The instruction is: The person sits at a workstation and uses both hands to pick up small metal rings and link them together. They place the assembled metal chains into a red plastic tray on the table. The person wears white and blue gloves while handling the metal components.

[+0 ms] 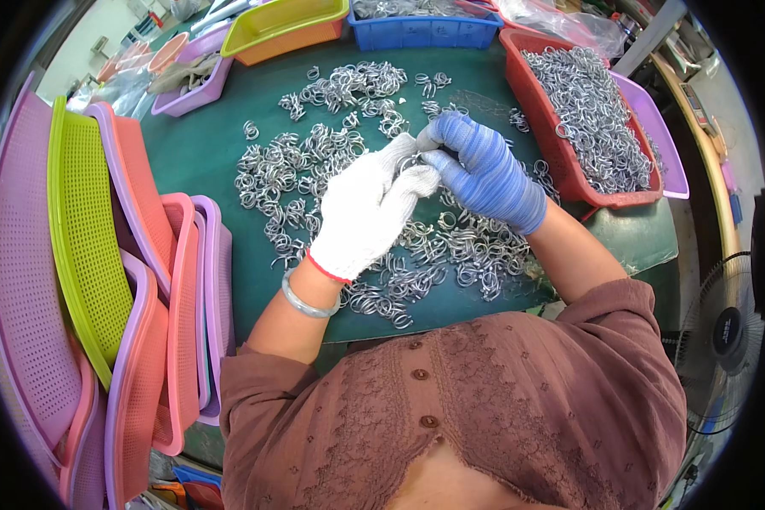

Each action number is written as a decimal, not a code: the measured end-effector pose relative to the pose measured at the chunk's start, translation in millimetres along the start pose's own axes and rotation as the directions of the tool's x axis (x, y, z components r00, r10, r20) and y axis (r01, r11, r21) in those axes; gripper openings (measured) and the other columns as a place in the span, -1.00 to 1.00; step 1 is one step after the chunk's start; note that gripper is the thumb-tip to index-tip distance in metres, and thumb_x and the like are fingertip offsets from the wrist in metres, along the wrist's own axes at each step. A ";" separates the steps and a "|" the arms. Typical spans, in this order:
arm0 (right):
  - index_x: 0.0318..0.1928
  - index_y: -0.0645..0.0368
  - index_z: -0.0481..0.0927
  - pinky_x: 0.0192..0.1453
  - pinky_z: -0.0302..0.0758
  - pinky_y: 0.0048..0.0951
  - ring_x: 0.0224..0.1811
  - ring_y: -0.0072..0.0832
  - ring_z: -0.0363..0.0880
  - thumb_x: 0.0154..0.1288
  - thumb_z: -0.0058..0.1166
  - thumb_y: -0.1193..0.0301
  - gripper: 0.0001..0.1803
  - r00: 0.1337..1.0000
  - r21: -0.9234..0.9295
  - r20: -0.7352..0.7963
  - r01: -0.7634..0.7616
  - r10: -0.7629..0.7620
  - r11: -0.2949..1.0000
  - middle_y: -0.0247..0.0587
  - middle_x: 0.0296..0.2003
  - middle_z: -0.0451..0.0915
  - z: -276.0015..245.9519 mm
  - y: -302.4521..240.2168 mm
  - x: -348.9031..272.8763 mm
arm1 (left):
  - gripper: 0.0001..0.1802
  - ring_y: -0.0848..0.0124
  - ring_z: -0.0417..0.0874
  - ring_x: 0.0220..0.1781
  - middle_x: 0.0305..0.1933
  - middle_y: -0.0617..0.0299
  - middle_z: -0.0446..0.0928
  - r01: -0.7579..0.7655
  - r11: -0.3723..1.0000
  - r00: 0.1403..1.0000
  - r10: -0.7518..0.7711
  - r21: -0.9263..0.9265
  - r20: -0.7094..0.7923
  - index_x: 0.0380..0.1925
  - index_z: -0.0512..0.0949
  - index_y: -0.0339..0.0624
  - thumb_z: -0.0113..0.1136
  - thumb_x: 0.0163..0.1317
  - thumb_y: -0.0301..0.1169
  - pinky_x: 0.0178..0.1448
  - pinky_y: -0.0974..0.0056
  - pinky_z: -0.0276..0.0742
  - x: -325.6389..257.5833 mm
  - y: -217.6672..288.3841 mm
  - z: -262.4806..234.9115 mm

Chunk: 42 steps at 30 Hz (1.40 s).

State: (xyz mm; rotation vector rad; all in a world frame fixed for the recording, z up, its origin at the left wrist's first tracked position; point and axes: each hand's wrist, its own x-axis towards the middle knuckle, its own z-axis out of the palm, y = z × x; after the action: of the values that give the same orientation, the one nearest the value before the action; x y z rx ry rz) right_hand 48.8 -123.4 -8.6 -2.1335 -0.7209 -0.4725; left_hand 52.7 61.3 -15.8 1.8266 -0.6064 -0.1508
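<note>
My left hand (359, 204), in a white knit glove, is closed with thumb and fingers around a small silver metal ring (408, 161). My right hand (487, 172), in a blue striped knit glove, is closed too. Its pinched fingertips meet the left ones at the same ring; the gloves hide most of that piece. Beneath and around both hands, loose piles of similar open metal rings (302, 161) lie on the green tabletop (221, 140). More rings (476, 246) are spread between my hands and my body.
A red basket (531, 110) heaped with rings stands at the right, a purple one (676, 170) beside it. Along the back are a blue bin (425, 34), a yellow-orange bin (285, 34) and a purple tray (187, 102). Stacked plastic baskets (93, 229) crowd the left; a fan (727, 331) stands right.
</note>
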 end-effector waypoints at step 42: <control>-0.32 0.25 0.52 -0.52 0.43 -0.61 -0.58 -0.68 0.46 0.21 0.08 0.50 -0.93 0.784 0.457 0.400 -0.620 0.476 0.638 -0.35 -0.55 0.52 -11.6 -7.0 2.7 | -0.65 0.44 0.62 -0.38 -0.37 0.15 0.58 0.051 0.954 0.987 -0.003 -0.294 0.162 0.07 0.44 -0.43 -0.01 0.30 -0.52 -0.27 0.38 0.57 -2.7 -15.1 -3.3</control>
State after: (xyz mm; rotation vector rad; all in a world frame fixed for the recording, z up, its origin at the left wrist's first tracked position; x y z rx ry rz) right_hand 45.4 -128.3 3.9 -1.7078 -0.2355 0.3298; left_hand 56.7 68.7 -29.0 1.5397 -0.6341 -0.3906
